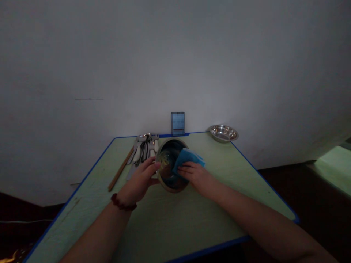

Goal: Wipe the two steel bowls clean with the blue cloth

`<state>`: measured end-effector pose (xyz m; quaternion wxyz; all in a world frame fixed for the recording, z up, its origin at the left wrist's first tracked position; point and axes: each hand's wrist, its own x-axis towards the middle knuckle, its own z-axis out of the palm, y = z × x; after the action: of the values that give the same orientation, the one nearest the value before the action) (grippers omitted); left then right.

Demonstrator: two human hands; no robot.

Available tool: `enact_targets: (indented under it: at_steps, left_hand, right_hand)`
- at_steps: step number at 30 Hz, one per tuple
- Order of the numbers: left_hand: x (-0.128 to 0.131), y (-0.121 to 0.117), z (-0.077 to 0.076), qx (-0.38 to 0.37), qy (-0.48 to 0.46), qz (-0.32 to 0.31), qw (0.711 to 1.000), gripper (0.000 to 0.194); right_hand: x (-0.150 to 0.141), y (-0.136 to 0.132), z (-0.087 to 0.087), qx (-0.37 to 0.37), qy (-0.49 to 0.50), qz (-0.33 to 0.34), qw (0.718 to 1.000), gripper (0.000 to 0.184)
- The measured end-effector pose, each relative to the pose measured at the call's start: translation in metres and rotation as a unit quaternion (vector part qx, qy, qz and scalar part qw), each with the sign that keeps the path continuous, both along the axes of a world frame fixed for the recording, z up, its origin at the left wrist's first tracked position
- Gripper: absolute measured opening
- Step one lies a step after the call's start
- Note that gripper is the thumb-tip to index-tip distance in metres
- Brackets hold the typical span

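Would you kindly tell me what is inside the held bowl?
Inside the bowl, part of a blue cloth shows under the right hand; whatever lies behind the cloth is covered.

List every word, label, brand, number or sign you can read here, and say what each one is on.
No text can be read anywhere in this picture.
Small upright panel at the back edge of the table: pixelated, so any writing on it is unreadable.
Bowl, blue cloth, metal dish and cutlery: no lettering visible; any fine marks would be too small or dim to read.
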<state>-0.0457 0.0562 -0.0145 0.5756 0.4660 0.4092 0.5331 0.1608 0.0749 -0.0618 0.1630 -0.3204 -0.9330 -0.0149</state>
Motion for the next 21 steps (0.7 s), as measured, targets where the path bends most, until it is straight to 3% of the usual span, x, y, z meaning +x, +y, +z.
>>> enact_targets:
  at_steps: [4, 21]
  left_hand:
    - [-0.001, 0.001, -0.003, -0.089, 0.015, -0.008, 0.996, 0.037]
    - [0.001, 0.000, -0.011, -0.033, 0.016, -0.027, 0.999, 0.043]
  right_hand:
    - [0.000, 0.002, -0.002, 0.002, -0.001, -0.009, 1.000, 0.034]
    - [0.001, 0.001, -0.001, 0.023, 0.020, -0.028, 0.999, 0.037]
